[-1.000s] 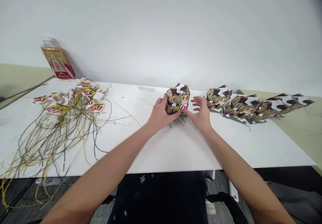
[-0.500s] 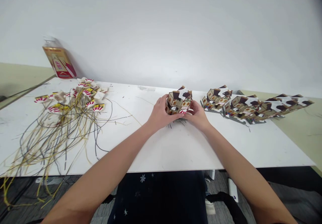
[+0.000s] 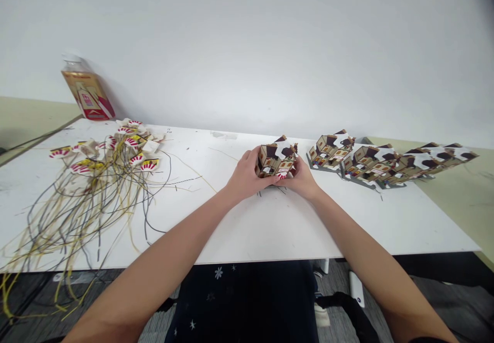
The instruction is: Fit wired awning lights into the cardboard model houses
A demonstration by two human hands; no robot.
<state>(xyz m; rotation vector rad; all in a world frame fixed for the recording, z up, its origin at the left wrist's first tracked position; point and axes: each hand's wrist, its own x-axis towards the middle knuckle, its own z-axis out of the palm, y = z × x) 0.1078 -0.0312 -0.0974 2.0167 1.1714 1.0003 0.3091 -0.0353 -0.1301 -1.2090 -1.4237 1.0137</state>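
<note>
Between my two hands is a small model house (image 3: 276, 159) with brown-and-white roofs, tan walls and a red-and-white striped awning at its front. My left hand (image 3: 247, 177) wraps its left side, thumb along the lower front edge. On the other side my right hand (image 3: 303, 179) grips it, thumb near the awning. Fingers behind the house are hidden. Short dark wire ends poke out beneath it, close to the white table (image 3: 254, 230). Whether its base touches the tabletop I cannot tell.
Several similar model houses (image 3: 372, 163) stand in a row at the right. A heap of striped awning pieces (image 3: 148, 164) with long yellow and black wires (image 3: 81, 219) covers the left, some wires hanging over the front edge. A bottle (image 3: 90, 93) stands behind them against the wall.
The held house has shifted slightly down and to the right, tilting a little. My right thumb has come closer to the awning; both hands keep their grip.
</note>
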